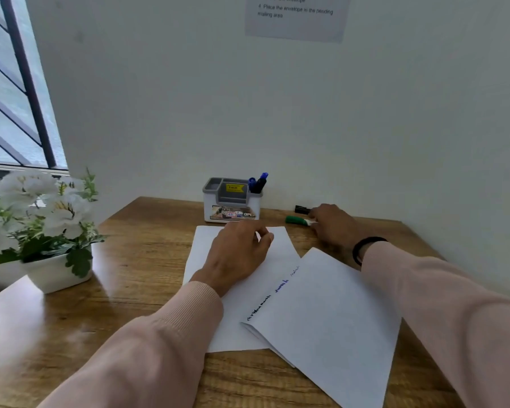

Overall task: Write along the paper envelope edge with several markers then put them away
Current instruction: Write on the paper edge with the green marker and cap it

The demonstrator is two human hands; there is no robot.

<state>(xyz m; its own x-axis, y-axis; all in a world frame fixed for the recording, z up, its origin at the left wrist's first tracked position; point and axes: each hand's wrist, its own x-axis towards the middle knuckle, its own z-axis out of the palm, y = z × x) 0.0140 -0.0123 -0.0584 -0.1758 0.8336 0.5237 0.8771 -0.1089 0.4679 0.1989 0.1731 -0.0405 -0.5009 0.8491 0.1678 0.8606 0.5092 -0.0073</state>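
Observation:
A white paper envelope [330,313] lies slanted on the wooden desk [147,260], over a white sheet [202,245]. Black and blue handwriting [267,300] runs along the envelope's left edge. My left hand [239,254] rests on the sheet with loosely curled fingers and holds nothing. My right hand [333,228] reaches to the far right of the desk and pinches the white end of a green marker [295,220] lying there. A black marker [301,209] lies just behind it, partly hidden by my fingers. Two blue markers [258,182] stand in the grey-and-white organizer [231,201].
A white pot of white flowers [56,272] stands at the desk's left. The wall runs close behind the organizer and along the right side. A printed notice [295,16] hangs on the wall above. A window is at the far left.

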